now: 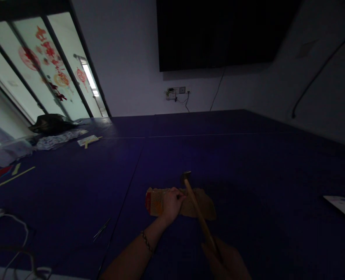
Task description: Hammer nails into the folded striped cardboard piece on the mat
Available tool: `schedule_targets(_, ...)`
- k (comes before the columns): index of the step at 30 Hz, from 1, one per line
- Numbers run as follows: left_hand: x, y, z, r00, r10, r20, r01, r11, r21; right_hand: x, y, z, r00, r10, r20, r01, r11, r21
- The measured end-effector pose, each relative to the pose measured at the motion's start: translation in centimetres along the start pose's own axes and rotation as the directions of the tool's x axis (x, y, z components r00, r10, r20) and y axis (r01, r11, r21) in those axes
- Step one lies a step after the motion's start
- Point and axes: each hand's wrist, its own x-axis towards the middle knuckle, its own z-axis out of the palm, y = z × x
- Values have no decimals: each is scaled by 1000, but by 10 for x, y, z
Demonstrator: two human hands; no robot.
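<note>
A flattened piece of brown cardboard (201, 206) with a red printed end lies on the dark blue table. My left hand (171, 203) rests on it, thumb and forefinger pinched together over its middle. Whatever sits between those fingertips is too small and dark to make out. In my right hand (223, 258) is a hammer (197, 208), gripped low on its wooden handle. The hammer's metal head is raised just beyond the cardboard's far edge, to the right of my left fingers. Several thin metal pieces, possibly nails (101, 230), lie to the left.
A white device with a cable (22, 221) sits at the near left. Yellow strips (16, 177), papers (58, 139) and a black bag (52, 123) lie along the left side. A phone-like slab (343, 207) is at the right. Seams cross the blue tabletop (248, 155).
</note>
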Motion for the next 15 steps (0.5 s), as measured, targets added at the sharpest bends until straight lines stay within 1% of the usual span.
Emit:
schedule_targets(3,0,-1,1,1000,0,-9,-1,1000,-15,5,-2,0,999,21,43,-22,999,24)
schedule_targets(6,0,-2,2,1000,-9,-18,9,1000,-26,7,1,0,997,78,30,-78,997,-5)
schedule_targets(10,0,-3,2,1000,8,-14,-8,999,-37,2,3,-1,1000,19,16,-20,999,50)
schedule_targets(13,0,-3,2,1000,9,2,-9,999,-51,-1,3,-1,999,24,-22,-23,998,50)
schedule_targets(15,0,-2,3,1000,-2,4,3,999,-49,1,5,-1,1000,6,-3,-6,999,47)
